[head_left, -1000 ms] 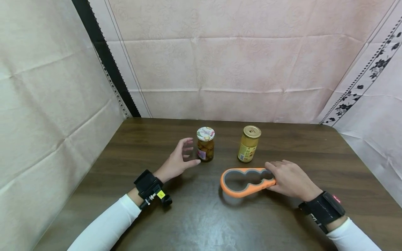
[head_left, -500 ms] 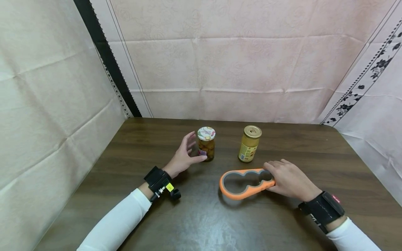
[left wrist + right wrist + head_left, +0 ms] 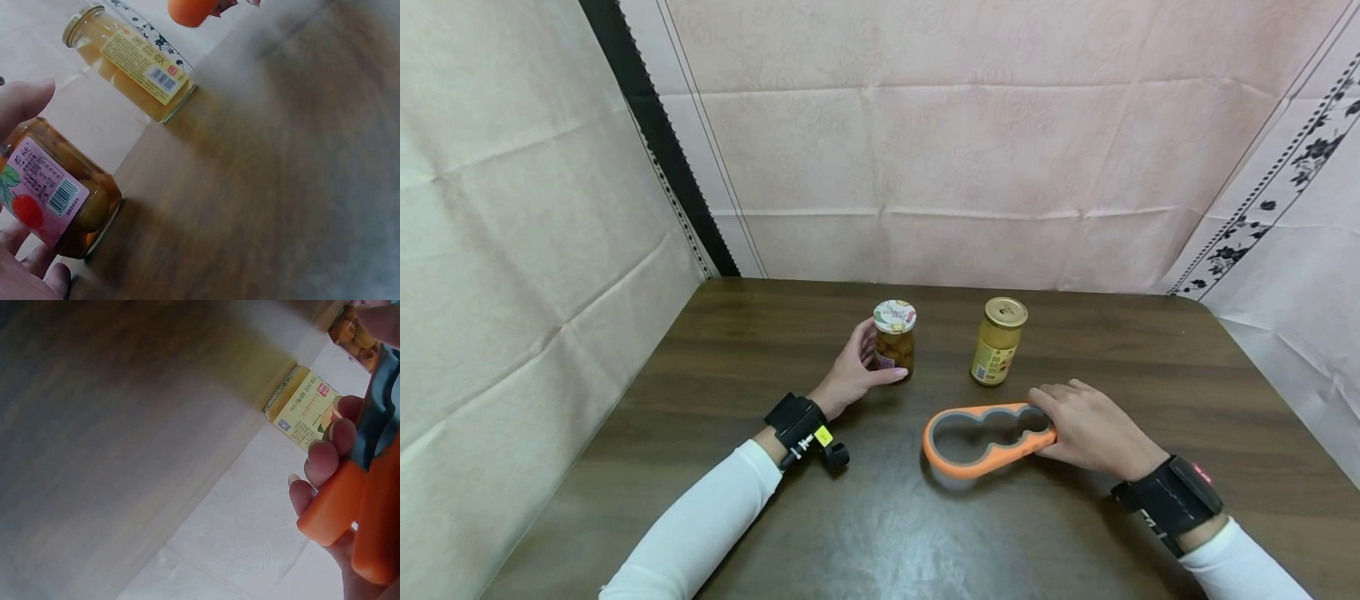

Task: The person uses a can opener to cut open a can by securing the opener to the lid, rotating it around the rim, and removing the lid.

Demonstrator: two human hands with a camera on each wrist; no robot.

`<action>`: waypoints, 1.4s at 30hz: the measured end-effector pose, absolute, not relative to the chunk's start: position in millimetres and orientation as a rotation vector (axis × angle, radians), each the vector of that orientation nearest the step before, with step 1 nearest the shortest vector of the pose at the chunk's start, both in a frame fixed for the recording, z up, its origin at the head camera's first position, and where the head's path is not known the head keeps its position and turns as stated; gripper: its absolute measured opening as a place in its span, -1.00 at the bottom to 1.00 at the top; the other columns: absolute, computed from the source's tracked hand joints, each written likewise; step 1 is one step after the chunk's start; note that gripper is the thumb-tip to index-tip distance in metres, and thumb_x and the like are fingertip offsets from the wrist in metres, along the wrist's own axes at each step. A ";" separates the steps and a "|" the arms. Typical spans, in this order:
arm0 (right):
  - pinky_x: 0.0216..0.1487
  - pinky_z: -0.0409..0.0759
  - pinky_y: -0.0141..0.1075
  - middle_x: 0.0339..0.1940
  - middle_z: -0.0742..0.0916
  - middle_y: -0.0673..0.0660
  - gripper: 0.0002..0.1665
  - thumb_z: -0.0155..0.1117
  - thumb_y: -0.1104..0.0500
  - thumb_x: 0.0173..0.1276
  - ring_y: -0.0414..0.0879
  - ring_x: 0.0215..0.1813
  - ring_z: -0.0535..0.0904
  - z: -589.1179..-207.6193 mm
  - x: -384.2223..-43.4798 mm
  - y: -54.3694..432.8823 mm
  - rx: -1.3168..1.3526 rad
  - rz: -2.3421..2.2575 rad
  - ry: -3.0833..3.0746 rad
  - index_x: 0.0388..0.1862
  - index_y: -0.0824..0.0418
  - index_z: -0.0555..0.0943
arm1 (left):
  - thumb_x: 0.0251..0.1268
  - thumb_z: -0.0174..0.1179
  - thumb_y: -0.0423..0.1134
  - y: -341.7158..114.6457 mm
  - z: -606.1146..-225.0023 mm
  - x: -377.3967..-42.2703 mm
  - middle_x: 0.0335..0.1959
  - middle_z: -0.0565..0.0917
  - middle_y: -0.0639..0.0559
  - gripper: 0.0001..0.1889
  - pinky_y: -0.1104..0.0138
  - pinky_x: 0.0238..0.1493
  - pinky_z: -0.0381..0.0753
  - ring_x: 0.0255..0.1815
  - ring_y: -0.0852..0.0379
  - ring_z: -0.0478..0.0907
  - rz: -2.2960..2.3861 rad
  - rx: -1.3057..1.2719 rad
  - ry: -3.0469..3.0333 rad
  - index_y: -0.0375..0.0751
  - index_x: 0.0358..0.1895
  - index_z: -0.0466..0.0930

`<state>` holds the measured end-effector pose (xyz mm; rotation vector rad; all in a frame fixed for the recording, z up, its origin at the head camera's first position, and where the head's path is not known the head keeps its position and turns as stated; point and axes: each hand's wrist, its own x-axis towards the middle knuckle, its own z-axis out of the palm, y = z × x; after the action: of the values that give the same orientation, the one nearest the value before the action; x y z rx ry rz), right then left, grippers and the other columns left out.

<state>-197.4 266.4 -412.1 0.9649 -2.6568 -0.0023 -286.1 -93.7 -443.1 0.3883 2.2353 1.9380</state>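
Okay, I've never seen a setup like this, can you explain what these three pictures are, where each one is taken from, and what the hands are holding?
These are a person's two bare hands, with a camera strapped to each wrist and one worn on the head. The wide picture comes from the head camera; the two close, tilted pictures come from the wrist cameras. On the brown table stand two jars. The left hand curls around the small jar with the patterned lid. The right hand holds one end of an orange jar opener lying on the table. The yellow jar with the gold lid stands untouched between them.
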 end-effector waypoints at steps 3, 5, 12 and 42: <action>0.04 0.65 0.11 -0.25 0.76 0.07 -0.38 0.63 -0.07 -0.10 -0.06 -0.19 0.68 -411.2 -197.3 265.3 0.964 0.003 -2.660 -0.10 0.15 0.60 | 0.18 0.48 -0.25 -91.2 -445.1 -288.9 0.49 0.34 -0.05 -0.04 0.02 0.62 0.13 0.57 -0.04 0.22 1.949 0.409 2.230 0.03 0.57 0.05; 0.02 0.65 0.09 -0.27 0.75 0.05 -0.40 0.64 -0.07 -0.10 -0.07 -0.22 0.67 -410.5 -197.3 264.3 0.960 0.007 -2.661 -0.12 0.14 0.60 | 0.16 0.49 -0.24 -89.7 -445.8 -291.0 0.46 0.38 -0.04 -0.06 0.02 0.60 0.17 0.53 -0.04 0.27 1.953 0.410 2.231 0.04 0.55 0.10; -0.08 0.64 0.01 -0.32 0.72 0.00 -0.42 0.63 -0.07 -0.09 -0.13 -0.28 0.61 -408.7 -196.8 260.8 0.969 0.007 -2.663 -0.16 0.12 0.57 | 0.15 0.51 -0.21 -83.0 -447.6 -298.2 0.38 0.45 -0.03 -0.13 0.00 0.46 0.36 0.41 -0.05 0.39 1.932 0.418 2.268 0.07 0.49 0.20; -0.31 0.23 -0.33 -0.56 0.45 -0.16 -0.54 0.53 -0.07 0.06 -0.25 -0.46 0.30 -383.6 -205.4 236.7 0.945 0.019 -2.735 -0.28 0.10 0.47 | 0.09 0.55 -0.18 -79.0 -454.5 -303.3 0.30 0.54 -0.06 -0.18 0.07 0.35 0.49 0.31 -0.06 0.50 1.849 0.427 2.311 0.01 0.43 0.32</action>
<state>-205.4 236.7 -383.6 0.9451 -2.7354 0.0192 -303.3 -79.0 -454.5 0.4275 2.3106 1.8491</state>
